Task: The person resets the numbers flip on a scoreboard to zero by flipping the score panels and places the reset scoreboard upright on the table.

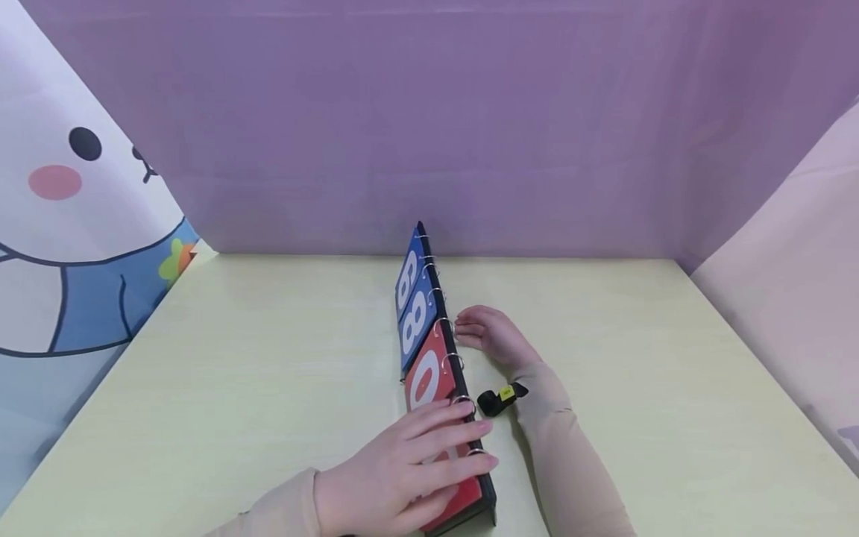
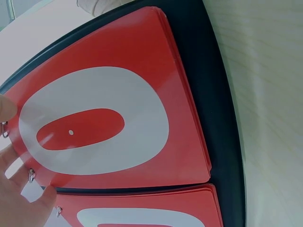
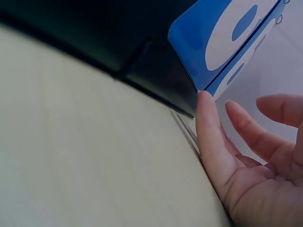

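A flip scoreboard stands on the table, with red cards (image 1: pixel 426 373) in the near half and blue cards (image 1: pixel 414 313) in the far half. Metal rings (image 1: pixel 452 361) hang the cards along its black top edge. My left hand (image 1: pixel 409 462) lies over the nearest red card, fingers stretched across to the top edge. In the left wrist view, a red card (image 2: pixel 151 161) with a white 0 lies close to that hand's fingers. My right hand (image 1: pixel 496 335) is on the scoreboard's other side, empty, fingers loosely bent. Its fingertips (image 3: pixel 206 101) overlap a blue card's corner in the right wrist view.
The pale wooden table (image 1: pixel 268 373) extends on both sides of the scoreboard. A purple cloth (image 1: pixel 429 127) hangs behind it, and a cartoon-printed cloth (image 1: pixel 101 224) is at the left. A black strap device with a yellow label (image 1: pixel 503 395) sits at my right wrist.
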The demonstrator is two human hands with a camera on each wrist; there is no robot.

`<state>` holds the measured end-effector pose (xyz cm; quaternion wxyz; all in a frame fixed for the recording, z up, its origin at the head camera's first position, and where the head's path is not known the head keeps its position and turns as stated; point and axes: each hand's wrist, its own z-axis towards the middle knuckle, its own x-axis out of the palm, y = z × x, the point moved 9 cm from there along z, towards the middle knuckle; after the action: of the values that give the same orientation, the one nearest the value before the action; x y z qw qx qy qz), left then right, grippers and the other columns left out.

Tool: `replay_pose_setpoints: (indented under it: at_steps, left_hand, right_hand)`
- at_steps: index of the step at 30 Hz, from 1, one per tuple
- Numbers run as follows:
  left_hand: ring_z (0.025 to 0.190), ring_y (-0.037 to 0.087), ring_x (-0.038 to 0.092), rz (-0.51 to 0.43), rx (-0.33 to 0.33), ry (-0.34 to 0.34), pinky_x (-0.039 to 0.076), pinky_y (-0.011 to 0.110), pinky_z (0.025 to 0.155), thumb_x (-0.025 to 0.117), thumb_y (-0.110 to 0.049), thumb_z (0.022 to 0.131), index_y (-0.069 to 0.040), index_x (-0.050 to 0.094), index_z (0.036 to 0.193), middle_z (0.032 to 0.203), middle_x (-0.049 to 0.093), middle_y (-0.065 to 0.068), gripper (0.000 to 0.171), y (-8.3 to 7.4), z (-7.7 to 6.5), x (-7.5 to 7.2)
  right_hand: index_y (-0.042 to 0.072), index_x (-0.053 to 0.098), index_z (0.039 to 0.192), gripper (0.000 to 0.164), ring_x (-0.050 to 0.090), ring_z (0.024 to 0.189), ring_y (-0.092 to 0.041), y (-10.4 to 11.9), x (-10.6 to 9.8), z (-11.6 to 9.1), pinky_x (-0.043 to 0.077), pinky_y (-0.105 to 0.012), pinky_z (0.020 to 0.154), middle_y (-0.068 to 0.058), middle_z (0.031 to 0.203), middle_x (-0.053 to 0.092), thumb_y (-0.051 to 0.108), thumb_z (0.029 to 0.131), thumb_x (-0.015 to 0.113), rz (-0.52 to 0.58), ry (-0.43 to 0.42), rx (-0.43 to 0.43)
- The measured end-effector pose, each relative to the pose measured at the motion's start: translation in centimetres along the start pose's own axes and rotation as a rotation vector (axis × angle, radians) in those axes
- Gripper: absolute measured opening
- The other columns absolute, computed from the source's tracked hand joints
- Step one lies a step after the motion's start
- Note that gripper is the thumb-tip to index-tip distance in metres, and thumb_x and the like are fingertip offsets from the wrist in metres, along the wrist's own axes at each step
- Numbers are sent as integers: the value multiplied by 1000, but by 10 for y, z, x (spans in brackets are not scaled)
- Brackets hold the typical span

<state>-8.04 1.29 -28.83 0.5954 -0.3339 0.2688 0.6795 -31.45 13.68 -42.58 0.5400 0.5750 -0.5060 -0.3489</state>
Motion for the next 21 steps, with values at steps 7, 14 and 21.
replay_pose_setpoints:
  at_steps: [7, 14, 21]
  left_hand:
    - [134, 27, 38, 5, 7, -8, 31, 41, 110, 51, -21, 91, -12, 52, 132, 142, 45, 9, 42, -2, -1, -1]
    - [134, 27, 38, -4, -1, -3, 31, 41, 110, 51, -21, 91, -13, 51, 133, 143, 45, 9, 42, -2, -2, -1]
    - [134, 27, 38, -1, 3, -6, 31, 41, 110, 52, -21, 91, -12, 52, 132, 142, 45, 9, 42, -2, -2, -2]
  right_hand:
    - [-15, 42, 126, 42, 62, 93, -15, 2, 4, 0, 51, -32, 89, -13, 107, 58, 15, 97, 44, -75, 22, 1]
    - [-10, 44, 127, 44, 62, 97, -18, 1, 8, -1, 50, -34, 91, -12, 108, 59, 21, 97, 44, -46, 52, 17]
    - [-11, 42, 129, 45, 62, 96, -17, 0, 7, -2, 50, -33, 91, -10, 107, 59, 21, 98, 41, 4, 44, 24]
